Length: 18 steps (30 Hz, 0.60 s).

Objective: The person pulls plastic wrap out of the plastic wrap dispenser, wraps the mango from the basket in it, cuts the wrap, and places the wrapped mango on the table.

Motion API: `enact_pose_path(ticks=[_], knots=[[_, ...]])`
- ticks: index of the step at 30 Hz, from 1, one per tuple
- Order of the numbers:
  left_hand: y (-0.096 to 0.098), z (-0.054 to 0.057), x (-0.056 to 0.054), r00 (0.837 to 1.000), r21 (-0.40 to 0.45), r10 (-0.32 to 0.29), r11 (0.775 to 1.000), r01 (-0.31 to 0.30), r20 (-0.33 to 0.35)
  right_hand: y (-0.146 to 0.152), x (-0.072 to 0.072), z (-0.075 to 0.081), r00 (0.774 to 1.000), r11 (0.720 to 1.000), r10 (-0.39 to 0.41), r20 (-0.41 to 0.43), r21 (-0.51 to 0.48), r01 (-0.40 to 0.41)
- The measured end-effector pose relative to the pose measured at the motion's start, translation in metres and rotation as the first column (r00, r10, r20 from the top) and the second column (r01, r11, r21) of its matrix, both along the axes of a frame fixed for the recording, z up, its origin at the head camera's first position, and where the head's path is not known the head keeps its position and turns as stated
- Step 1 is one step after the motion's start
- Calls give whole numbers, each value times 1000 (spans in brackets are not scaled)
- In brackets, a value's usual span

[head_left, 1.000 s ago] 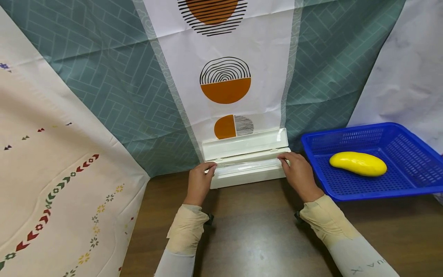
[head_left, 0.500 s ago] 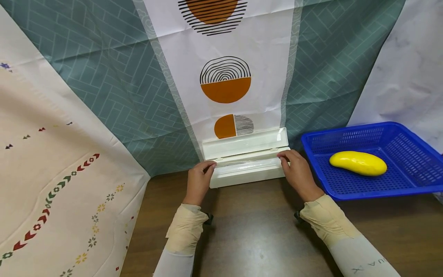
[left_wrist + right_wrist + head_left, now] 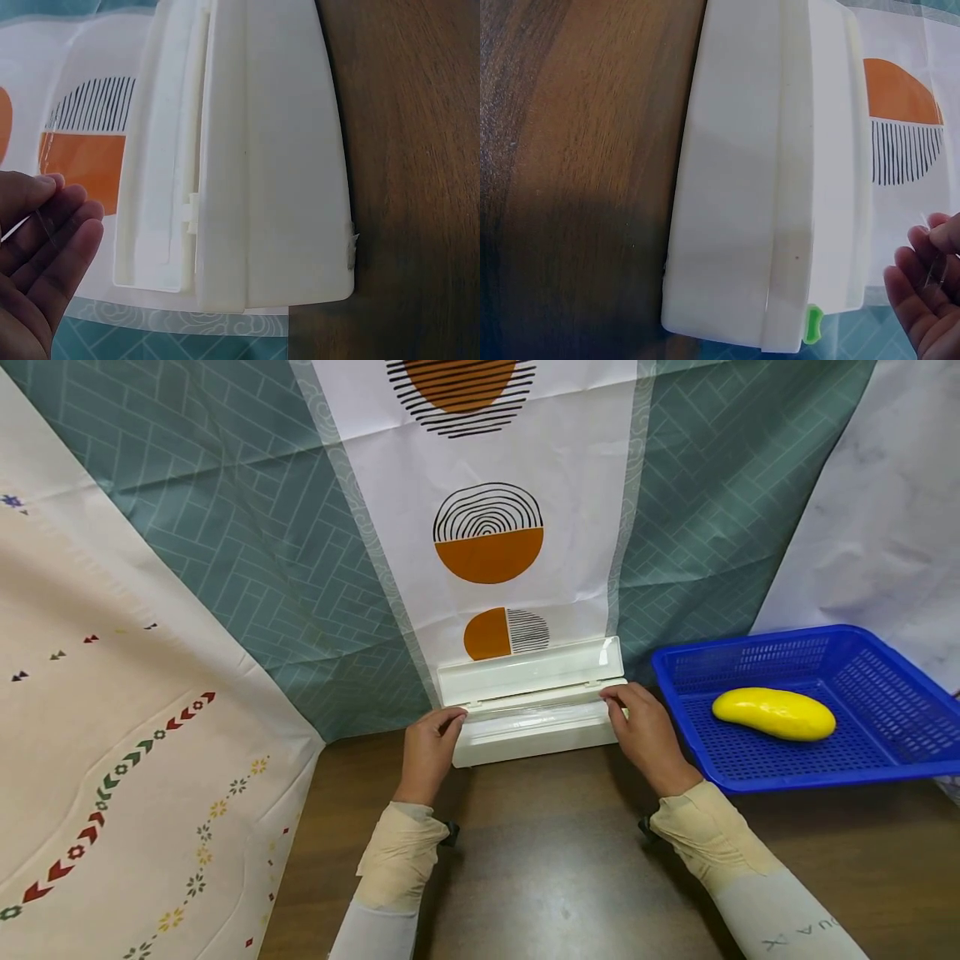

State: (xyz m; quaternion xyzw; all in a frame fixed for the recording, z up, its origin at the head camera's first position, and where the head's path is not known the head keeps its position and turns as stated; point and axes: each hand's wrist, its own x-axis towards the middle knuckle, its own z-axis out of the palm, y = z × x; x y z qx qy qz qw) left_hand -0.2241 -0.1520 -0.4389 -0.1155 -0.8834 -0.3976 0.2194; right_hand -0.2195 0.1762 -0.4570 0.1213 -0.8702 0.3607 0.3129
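Observation:
A long white cling film dispenser (image 3: pixel 540 743) lies on the table at the back wall, its lid (image 3: pixel 532 670) raised and leaning back. Clear cling film (image 3: pixel 536 718) stretches across the opening between the two hands. At the left end, my left hand (image 3: pixel 427 756) pinches one edge of the film between thumb and forefinger; the other fingers are loosely bent in the left wrist view. The opposite edge is pinched by my right hand (image 3: pixel 647 735) at the right end. A small green tab (image 3: pixel 813 324) pokes out from the dispenser's end in the right wrist view.
On the right stands a blue plastic basket (image 3: pixel 697 752) with a yellow, elongated fruit-like object (image 3: pixel 774 713) inside. Patterned cloth (image 3: pixel 300 568) hangs behind the dispenser, and a cream cloth (image 3: pixel 187 793) borders the left. The brown table (image 3: pixel 547 860) spreads below the hands.
The left hand has shifted very slightly left, and the dispenser's left end with it. The right hand stays almost still, and both keep their pinch on the film.

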Motion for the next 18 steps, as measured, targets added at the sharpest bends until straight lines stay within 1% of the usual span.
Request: enact_pose_path(ticks=[11,18], knots=[[0,3,2,1000,3,1,1000,-1,-5,0,-1,2,997,1000,-9,-74,-6,9],[0,6,4,1000,5,1,1000,-1,-10,0,0,6,995,1000,-9,-97,-14,8]])
